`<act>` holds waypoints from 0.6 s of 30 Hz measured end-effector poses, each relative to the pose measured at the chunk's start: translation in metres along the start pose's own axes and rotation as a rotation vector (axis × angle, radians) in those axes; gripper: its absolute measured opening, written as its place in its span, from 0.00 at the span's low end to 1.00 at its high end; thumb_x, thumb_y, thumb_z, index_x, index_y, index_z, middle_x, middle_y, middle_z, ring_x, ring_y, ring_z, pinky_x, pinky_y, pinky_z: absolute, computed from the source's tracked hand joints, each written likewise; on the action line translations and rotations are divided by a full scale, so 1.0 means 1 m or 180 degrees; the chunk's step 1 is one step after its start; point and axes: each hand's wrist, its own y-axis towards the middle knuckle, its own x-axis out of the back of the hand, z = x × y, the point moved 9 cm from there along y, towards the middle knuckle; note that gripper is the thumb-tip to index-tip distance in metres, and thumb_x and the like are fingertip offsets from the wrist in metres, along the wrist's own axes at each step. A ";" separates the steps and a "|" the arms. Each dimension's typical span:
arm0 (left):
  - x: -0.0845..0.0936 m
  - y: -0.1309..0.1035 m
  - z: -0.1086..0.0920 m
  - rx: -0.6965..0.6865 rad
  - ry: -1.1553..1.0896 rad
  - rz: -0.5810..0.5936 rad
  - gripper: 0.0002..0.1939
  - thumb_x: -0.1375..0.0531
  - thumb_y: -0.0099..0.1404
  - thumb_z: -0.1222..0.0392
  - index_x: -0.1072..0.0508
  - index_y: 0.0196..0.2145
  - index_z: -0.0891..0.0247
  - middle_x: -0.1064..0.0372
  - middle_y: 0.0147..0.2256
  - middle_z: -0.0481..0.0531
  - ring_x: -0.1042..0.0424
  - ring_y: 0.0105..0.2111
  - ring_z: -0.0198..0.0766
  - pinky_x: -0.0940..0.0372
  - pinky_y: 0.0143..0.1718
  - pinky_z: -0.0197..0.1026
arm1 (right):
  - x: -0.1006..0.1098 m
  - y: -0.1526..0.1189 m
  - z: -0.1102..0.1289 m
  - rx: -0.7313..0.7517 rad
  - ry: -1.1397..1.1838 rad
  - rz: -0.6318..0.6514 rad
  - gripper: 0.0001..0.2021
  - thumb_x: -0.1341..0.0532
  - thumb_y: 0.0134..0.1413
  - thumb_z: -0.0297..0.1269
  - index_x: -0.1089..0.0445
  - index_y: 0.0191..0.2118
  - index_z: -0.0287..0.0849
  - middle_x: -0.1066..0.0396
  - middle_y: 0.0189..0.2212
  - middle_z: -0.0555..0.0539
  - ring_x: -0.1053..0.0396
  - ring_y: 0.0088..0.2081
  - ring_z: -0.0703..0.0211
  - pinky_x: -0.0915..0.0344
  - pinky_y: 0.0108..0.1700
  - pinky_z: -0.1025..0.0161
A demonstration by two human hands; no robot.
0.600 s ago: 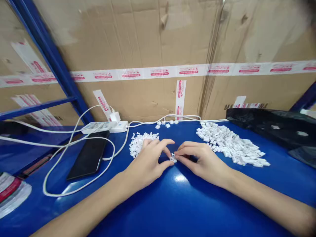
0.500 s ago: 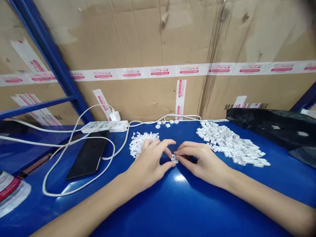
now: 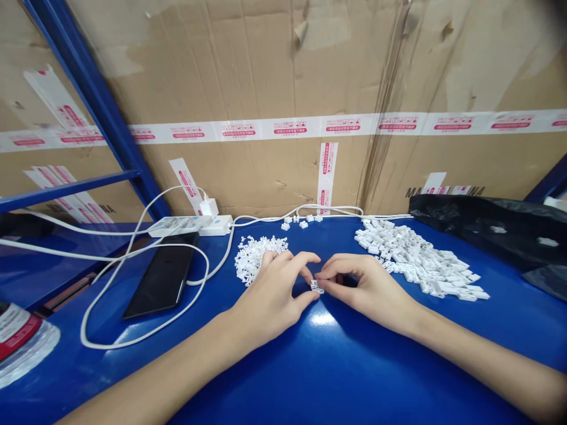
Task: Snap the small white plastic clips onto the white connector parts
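Note:
A small white plastic connector piece (image 3: 315, 287) is between my two hands, just above or on the blue table. My left hand (image 3: 279, 292) curves round its left side, the thumb at its lower edge and a bent finger at its upper edge, with the index finger stretched out above. From the other side my right hand (image 3: 367, 290) pinches it between thumb and fingertips. Behind my left hand lies a heap of tiny white plastic parts (image 3: 254, 257). Beyond my right hand spreads a larger pile of white plastic pieces (image 3: 416, 257).
Several loose white pieces (image 3: 303, 224) lie at the back near a white cable (image 3: 328, 206). To the left are a black phone (image 3: 162, 277), a power strip (image 3: 219, 225) and a clear container with a red label (image 3: 26, 339). A black plastic bag (image 3: 478, 227) lies back right, before cardboard (image 3: 248, 177).
The view has shifted slightly, so everything sits a little further right. Both hands keep nearly the same hold on the small white piece.

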 end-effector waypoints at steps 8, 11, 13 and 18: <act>-0.001 -0.002 0.000 -0.0030 0.0032 0.0003 0.22 0.35 0.66 0.62 0.33 0.54 0.49 0.25 0.41 0.44 0.36 0.47 0.47 0.43 0.52 0.52 | -0.001 0.000 0.002 0.0066 0.0012 0.0025 0.08 0.37 0.62 0.31 0.23 0.31 0.43 0.26 0.31 0.50 0.30 0.32 0.61 0.35 0.36 0.62; -0.001 -0.002 0.000 -0.0045 0.0054 -0.0011 0.22 0.34 0.66 0.62 0.33 0.54 0.49 0.25 0.41 0.44 0.36 0.47 0.47 0.43 0.51 0.52 | -0.001 -0.002 0.003 0.0132 -0.0042 0.0038 0.08 0.37 0.62 0.29 0.23 0.31 0.43 0.26 0.32 0.49 0.30 0.32 0.61 0.35 0.35 0.63; -0.001 -0.001 -0.001 -0.0089 0.0057 -0.0032 0.21 0.34 0.66 0.63 0.33 0.54 0.50 0.25 0.41 0.44 0.35 0.46 0.46 0.43 0.51 0.51 | -0.002 -0.002 0.005 0.0213 -0.0127 0.0032 0.08 0.38 0.62 0.28 0.23 0.32 0.43 0.26 0.32 0.49 0.30 0.33 0.61 0.35 0.35 0.63; 0.001 0.000 -0.005 -0.0167 0.0070 -0.0074 0.20 0.34 0.65 0.65 0.32 0.52 0.53 0.24 0.40 0.44 0.34 0.46 0.45 0.44 0.51 0.52 | -0.004 -0.006 0.019 0.0583 -0.0536 -0.0043 0.10 0.40 0.62 0.25 0.25 0.31 0.41 0.27 0.34 0.47 0.29 0.34 0.61 0.34 0.36 0.63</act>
